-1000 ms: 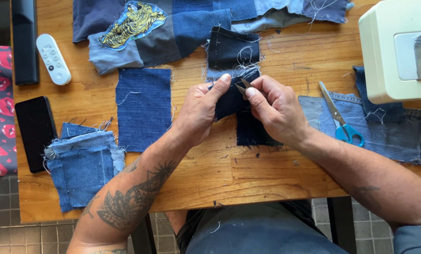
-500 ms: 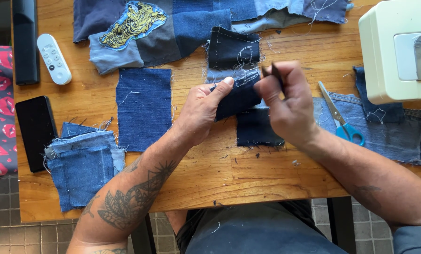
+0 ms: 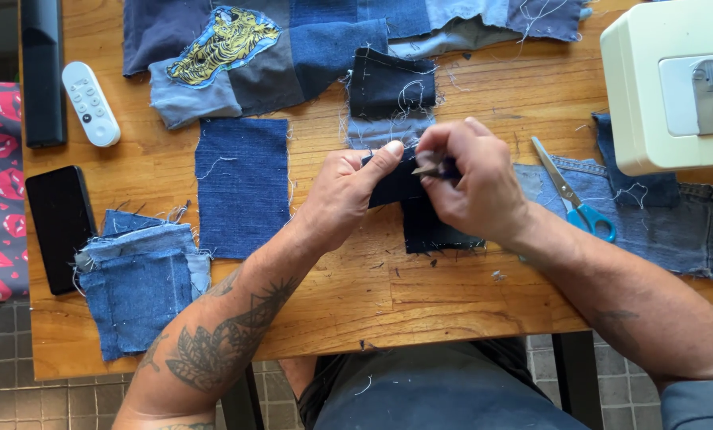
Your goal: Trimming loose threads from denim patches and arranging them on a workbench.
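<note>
Both hands on the dark denim patch [image 3: 420, 215].
Left hand [image 3: 348, 195] pinches its edge; right hand [image 3: 472, 179] grips a small snipper [image 3: 430, 167]. Soft, limp cloth, best held near the seam.

Dark navy denim patch [image 3: 420, 215], frayed edges, top edge lifted, rest flat on table centre.

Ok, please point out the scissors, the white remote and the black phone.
scissors [image 3: 586, 216], head view, on the blue handle.
white remote [image 3: 90, 103], head view, middle of its body.
black phone [image 3: 60, 227], head view, middle of its screen.
</note>
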